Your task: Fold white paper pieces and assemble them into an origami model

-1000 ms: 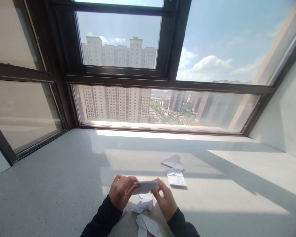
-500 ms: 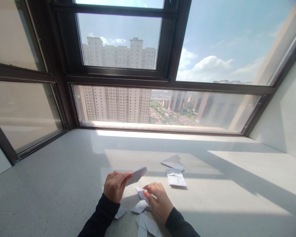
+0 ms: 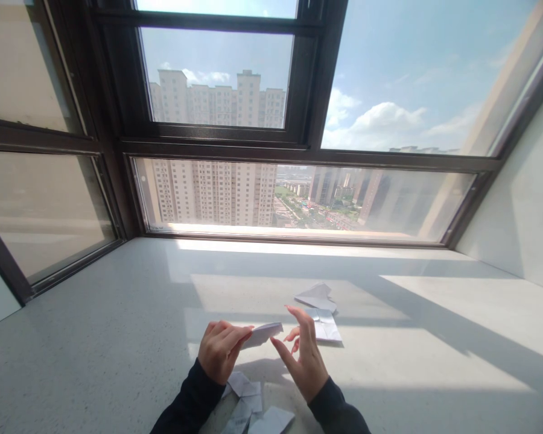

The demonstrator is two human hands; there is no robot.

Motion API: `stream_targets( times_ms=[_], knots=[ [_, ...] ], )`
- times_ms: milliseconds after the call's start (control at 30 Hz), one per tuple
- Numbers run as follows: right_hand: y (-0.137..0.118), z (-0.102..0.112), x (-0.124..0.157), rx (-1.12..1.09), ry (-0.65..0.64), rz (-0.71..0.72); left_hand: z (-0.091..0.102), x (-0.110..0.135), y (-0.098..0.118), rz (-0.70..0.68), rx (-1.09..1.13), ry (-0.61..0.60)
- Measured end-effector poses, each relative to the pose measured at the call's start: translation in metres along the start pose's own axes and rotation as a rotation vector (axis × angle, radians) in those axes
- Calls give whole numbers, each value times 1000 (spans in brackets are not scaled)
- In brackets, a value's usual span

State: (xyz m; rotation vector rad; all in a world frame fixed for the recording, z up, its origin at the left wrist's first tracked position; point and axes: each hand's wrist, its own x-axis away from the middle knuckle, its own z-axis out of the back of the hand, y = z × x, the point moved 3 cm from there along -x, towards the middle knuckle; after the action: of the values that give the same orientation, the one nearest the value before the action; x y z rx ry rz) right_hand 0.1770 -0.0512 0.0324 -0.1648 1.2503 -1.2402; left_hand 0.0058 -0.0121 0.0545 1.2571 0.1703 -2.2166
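Observation:
My left hand point(image 3: 219, 351) pinches one end of a folded white paper point(image 3: 264, 334), held tilted above the sill. Close to the paper's other end is my right hand point(image 3: 306, 364), its thumb and forefinger spread apart with nothing seen between them. The thumb tip is very near the paper's edge; I cannot tell whether it touches. Several folded white paper pieces point(image 3: 248, 398) lie in a loose heap below, between my forearms. Behind my right hand rests a square folded paper point(image 3: 328, 328), partly covered by the fingers. A pointed folded paper point(image 3: 317, 296) lies just beyond it.
All of this is on a pale speckled sill point(image 3: 131, 337) with bands of sunlight and shadow. Dark window frames point(image 3: 294, 240) border it at the back and left. A white wall point(image 3: 520, 199) rises on the right. Tall buildings point(image 3: 217, 193) stand outside the glass.
My right hand has risen from the heap and opened beside the held paper. My left hand has shifted right and slightly down with the paper. The loose pieces below now lie differently.

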Motion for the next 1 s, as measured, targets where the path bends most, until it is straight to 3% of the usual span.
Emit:
stream_targets(
  times_ms=[100, 233, 467, 567, 767, 1000],
  knots=[
    [9, -3, -3, -78, -96, -119, -1, -1, 8, -59, 14, -4],
    [4, -9, -2, -219, -299, -122, 0, -2, 11, -81, 33, 0],
    [7, -8, -1, -185, -230, -126, -10, 4, 7, -55, 31, -64],
    [17, -9, 0, -90, -210, -197, -20, 8, 3, -37, -15, -183],
    [17, -8, -2, 32, -203, -133, -28, 13, -2, 34, -121, -405],
    [-1, -4, -4, -82, -254, -68, -18, 7, 7, 22, -96, -373]
  ],
)
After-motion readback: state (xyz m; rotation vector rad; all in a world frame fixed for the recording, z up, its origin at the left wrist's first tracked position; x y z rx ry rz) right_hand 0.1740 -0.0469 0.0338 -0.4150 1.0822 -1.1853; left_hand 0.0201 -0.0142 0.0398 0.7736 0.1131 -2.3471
